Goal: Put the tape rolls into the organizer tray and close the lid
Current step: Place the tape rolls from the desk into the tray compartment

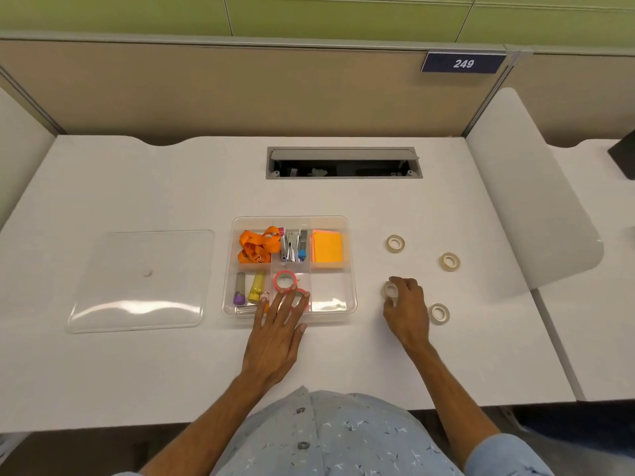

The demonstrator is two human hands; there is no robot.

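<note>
A clear organizer tray (351,269) sits mid-desk. Its front middle compartment holds a red tape roll (285,281) and a second red roll (302,294), partly hidden under my left hand (280,324). That hand lies flat with fingers spread, its fingertips over the compartment. My right hand (407,307) is right of the tray, fingers curled around a clear tape roll (390,290) on the desk. Three more clear rolls lie loose: one far (395,243), one at right (449,261), one near (439,313). The clear lid (142,280) lies flat to the left of the tray.
Other tray compartments hold an orange lanyard (258,244), staplers (292,245), orange sticky notes (327,247) and small bottles (248,286). The front right compartment (331,290) holds nothing. An open cable hatch (343,163) is set in the desk behind.
</note>
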